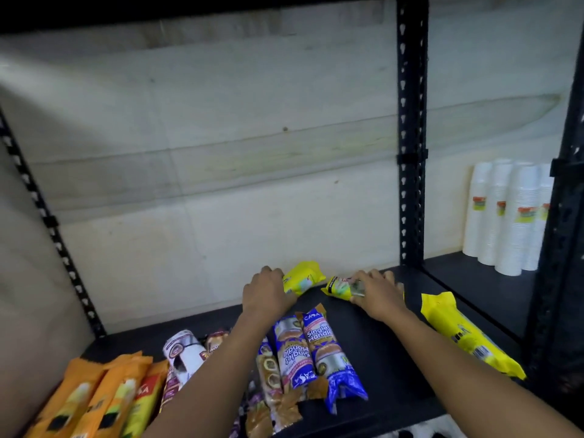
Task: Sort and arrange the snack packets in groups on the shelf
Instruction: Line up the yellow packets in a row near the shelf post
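Note:
On the black shelf, my left hand grips a yellow packet near the back wall. My right hand holds a second yellow packet just to the right of the first. A third, longer yellow packet lies alone at the right. Blue packets lie side by side in the middle front, between my forearms. White and brown packets sit left of my left arm. Orange packets fill the front left corner.
Black perforated uprights frame the shelf on both sides. Stacks of white disposable cups stand on the neighbouring shelf at the right. A pale wall closes the back. The shelf's back left part shows bare black surface.

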### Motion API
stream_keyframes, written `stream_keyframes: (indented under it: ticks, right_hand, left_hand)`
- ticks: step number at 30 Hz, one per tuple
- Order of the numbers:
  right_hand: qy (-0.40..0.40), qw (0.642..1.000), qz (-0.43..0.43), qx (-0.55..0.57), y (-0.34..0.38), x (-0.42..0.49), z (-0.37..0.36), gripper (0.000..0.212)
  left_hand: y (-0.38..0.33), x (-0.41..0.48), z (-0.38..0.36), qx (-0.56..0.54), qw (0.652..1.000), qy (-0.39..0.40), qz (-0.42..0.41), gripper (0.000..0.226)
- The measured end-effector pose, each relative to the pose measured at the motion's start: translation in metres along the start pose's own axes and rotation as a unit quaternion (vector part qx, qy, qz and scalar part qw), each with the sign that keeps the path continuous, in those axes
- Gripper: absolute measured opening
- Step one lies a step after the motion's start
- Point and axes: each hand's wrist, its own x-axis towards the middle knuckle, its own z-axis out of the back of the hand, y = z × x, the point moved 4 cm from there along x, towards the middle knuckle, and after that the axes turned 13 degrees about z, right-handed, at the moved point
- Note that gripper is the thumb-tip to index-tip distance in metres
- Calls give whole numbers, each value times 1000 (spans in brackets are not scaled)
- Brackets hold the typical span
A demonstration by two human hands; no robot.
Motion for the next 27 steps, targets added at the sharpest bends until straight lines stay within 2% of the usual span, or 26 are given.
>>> stream_keyframes:
  ticks: [5, 9, 12, 15, 18, 21, 27]
  right_hand:
    - [17, 999, -18, 26, -1, -27, 24, 36]
    - [-28, 992, -23, 124, -3, -60, 50, 33]
    - [-65, 986, -47, 143, -1, -87, 68, 31]
    - [-87, 990, -64, 96, 0, -116, 79, 30]
    - [-68, 995, -76, 4, -1, -140, 81, 36]
    - [-48, 994, -74, -70, -3, -156, 76, 49]
    - [-58, 991, -58, -110, 6, -168, 71, 50]
  left_hand:
    - [-21, -31, 17, -43, 999, 22, -3, 51]
    - [-43, -60, 20, -118, 993, 29, -12, 52]
    - [-62, -85, 15, -173, 984, 45, -13, 49]
    - [-79, -109, 7, -208, 976, 62, -12, 47]
    - [-95, -132, -3, -219, 972, 83, -17, 49]
    - [-108, -150, -11, -204, 975, 86, -34, 49]
    - [-120, -166, -23, -137, 987, 82, -34, 51]
